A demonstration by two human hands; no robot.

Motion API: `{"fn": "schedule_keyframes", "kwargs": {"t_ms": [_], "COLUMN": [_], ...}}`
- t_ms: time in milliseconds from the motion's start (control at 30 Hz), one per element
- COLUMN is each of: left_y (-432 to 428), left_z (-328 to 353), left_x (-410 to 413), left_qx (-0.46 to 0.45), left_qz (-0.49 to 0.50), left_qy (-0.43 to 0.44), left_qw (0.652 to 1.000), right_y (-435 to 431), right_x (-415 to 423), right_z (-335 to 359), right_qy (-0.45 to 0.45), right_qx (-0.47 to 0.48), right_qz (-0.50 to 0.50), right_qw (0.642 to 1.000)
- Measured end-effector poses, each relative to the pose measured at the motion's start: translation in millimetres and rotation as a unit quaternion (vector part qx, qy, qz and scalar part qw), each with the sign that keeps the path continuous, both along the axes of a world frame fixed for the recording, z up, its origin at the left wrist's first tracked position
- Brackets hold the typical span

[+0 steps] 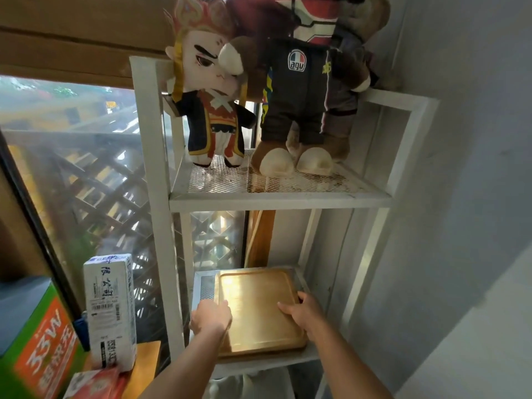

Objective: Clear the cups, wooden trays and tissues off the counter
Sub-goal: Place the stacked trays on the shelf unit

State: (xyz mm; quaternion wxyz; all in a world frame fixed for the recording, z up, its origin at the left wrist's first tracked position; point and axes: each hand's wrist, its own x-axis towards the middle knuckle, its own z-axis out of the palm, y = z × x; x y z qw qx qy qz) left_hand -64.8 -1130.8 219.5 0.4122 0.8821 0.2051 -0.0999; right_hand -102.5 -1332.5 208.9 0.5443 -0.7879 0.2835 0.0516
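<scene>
A wooden tray (256, 306) lies flat on the lower shelf of a white metal rack (161, 197). My left hand (211, 316) grips the tray's left edge, fingers curled over the rim. At the tray's right edge my right hand (302, 312) holds on, thumb on top of the wood. No cups or tissues are in view.
Two plush dolls (214, 110) (305, 105) stand on the rack's mesh upper shelf. A wooden board (260, 237) leans upright behind the tray. White and green-orange boxes (110, 309) (40, 341) stand at the left by a window. A grey wall (460, 197) closes the right side.
</scene>
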Motion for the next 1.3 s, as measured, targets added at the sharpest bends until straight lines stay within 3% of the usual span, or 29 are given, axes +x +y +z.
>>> {"fn": "schedule_keyframes", "kwargs": {"t_ms": [233,333,433,600,800,1033,1133,1300], "left_y": [2,2,6,27,96,220,276,382], "left_z": [3,15,28,46,57,34,23,4], "left_x": [-15,-31,-49,-73,-121,-179,-200,-224], "left_qx": [0.009,0.059,0.135,0.132,0.123,0.173,0.214,0.237], "left_qz": [-0.037,-0.068,-0.136,-0.272,-0.393,-0.418,-0.399,-0.349], "left_qy": [-0.027,-0.042,-0.092,-0.198,-0.233,-0.211,-0.186,-0.099], "left_qw": [0.999,0.995,0.977,0.932,0.881,0.867,0.872,0.901], "right_y": [2,12,28,64,146,278,333,419], "right_x": [-8,-25,-46,-80,-144,-214,-228,-235], "right_z": [4,10,24,62,66,41,27,2], "right_qy": [0.012,0.009,-0.009,-0.034,-0.034,0.012,0.023,0.046], "right_qx": [-0.096,-0.179,-0.263,-0.370,-0.369,-0.367,-0.403,-0.383], "right_qz": [-0.006,-0.019,-0.026,0.001,-0.015,0.073,0.110,0.201], "right_qw": [0.995,0.984,0.965,0.928,0.929,0.927,0.908,0.901]}}
